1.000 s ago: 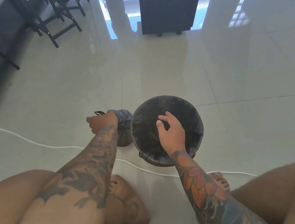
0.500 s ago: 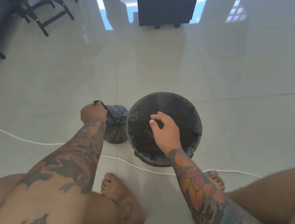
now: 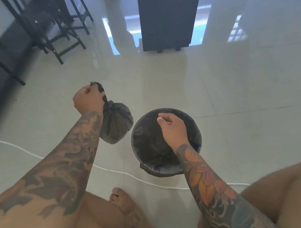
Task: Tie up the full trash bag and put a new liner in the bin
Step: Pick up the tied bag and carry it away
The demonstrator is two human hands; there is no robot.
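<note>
A small dark grey trash bag [image 3: 117,122], tied shut at its neck, hangs just left of the bin. My left hand [image 3: 87,100] grips the bag's twisted top strip and holds it up. The round bin [image 3: 196,140] stands on the tiled floor, lined inside with a dark liner whose edge folds over the rim. My right hand [image 3: 172,128] hovers over the bin's opening with its fingers loosely curled, holding nothing I can see.
A white cable [image 3: 130,175] runs across the floor under my arms, just in front of the bin. My bare feet [image 3: 131,211] stand near it. A black cabinet [image 3: 169,13] is straight ahead and black stools [image 3: 56,30] stand at the far left.
My left hand has lifted the tied bag higher and away from the bin. The right hand stays over the bin, its fingers more curled.
</note>
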